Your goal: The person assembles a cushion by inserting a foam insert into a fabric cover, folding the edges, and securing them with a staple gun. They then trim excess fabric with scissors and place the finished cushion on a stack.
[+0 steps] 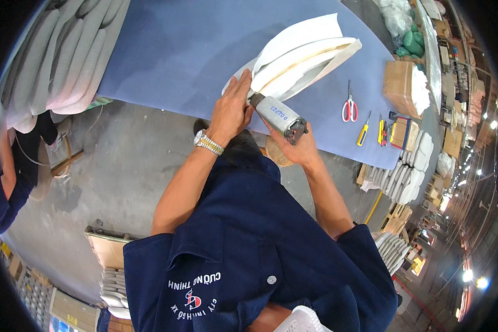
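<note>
On the blue-topped table (166, 61) rests a white upholstered panel (276, 62), curved, with loose fabric flaps and a pale inner edge showing. My left hand (233, 106), wearing a wristwatch, is closed on the panel's near left end, its fingers long and close together against the fabric; the thumb is partly hidden. My right hand (301, 148) is wrapped round the handle of a metal staple gun (278, 115). The gun's nose points left and touches or nearly touches the panel's near end, right beside my left hand.
Red-handled scissors (349, 109), a yellow screwdriver (362, 134) and other small tools lie at the table's right. Behind them stands a cardboard box (399, 86). Grey cushions (66, 61) are piled at the far left, near another person (14, 182). More padded pieces (401, 177) are stacked right.
</note>
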The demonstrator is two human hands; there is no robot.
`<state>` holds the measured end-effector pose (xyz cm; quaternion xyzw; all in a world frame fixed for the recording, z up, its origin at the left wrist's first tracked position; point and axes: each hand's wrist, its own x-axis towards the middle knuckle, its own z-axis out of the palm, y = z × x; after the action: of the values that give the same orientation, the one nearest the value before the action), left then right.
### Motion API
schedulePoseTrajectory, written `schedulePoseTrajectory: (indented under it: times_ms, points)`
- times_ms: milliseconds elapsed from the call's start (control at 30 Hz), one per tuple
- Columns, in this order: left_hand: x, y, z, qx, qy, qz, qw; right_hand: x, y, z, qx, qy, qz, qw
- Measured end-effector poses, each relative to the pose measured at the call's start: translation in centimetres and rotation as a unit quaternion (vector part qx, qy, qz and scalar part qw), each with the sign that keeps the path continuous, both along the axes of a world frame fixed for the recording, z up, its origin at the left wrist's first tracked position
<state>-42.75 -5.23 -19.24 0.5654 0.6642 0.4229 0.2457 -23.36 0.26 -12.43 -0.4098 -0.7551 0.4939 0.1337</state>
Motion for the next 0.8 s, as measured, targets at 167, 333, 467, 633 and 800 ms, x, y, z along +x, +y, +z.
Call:
schedulePoseTrajectory:
  times_ms: [167,333,467,633,800]
  points:
    - [-0.5,0.1,-0.3,0.015,-0.003,0.007,1.000,-0.5,-0.1,-1.0,0.015,0.028,-0.004,0.999]
    - [-0.7,0.4,-0.1,-0.009,-0.055,0.051,0.997,-0.5,0.5,-0.8,-0.044,0.051,-0.026,0.997]
    - [0.1,0.5,-0.1,0.054,-0.056,0.150,0.986,2.4,0.5,0.5,-0.060,0.081,-0.058,0.993]
    - [0.1,0.1,2.0,0.024,-0.129,0.218,0.967,9.1,4.7,-0.7,-0.073,-0.108,-0.090,0.987]
    - [0.0,0.9,2.4,0.041,-0.055,0.214,0.974,12.7,9.2,-6.2,0.123,-0.161,-0.116,0.972]
